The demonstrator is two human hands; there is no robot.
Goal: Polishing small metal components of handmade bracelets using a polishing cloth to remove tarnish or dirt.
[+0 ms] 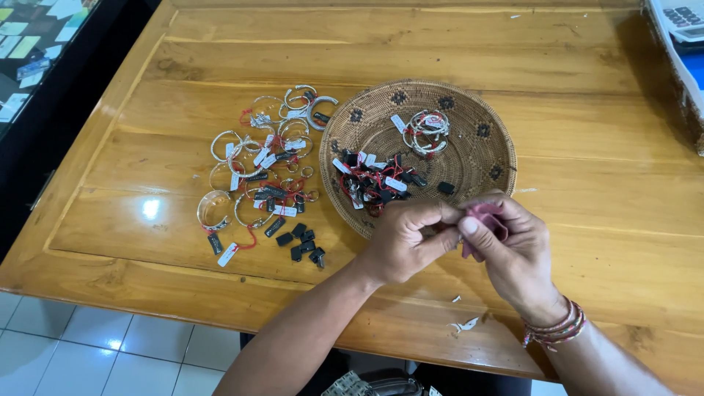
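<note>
Both hands meet over the table's [587, 183] near edge, just in front of the basket [484, 158]. Left hand [405, 240] and right hand [513, 253] pinch a small pink cloth [490, 217] between thumbs and fingers; whatever's inside it is hidden. Paper scraps [465, 323] on wood below the right wrist. Basket holds tagged rings [374, 180] with red string, plus a bracelet bundle [427, 130] further back. Left of basket: black tags [302, 242], then silver bangles [257, 158] spread out. Calculator [682, 18] far right corner

A jewellery shop: tagged silver bangles [253, 172] on a wooden counter [587, 147], calculator [686, 18] alongside, glass display case [33, 44]
</note>
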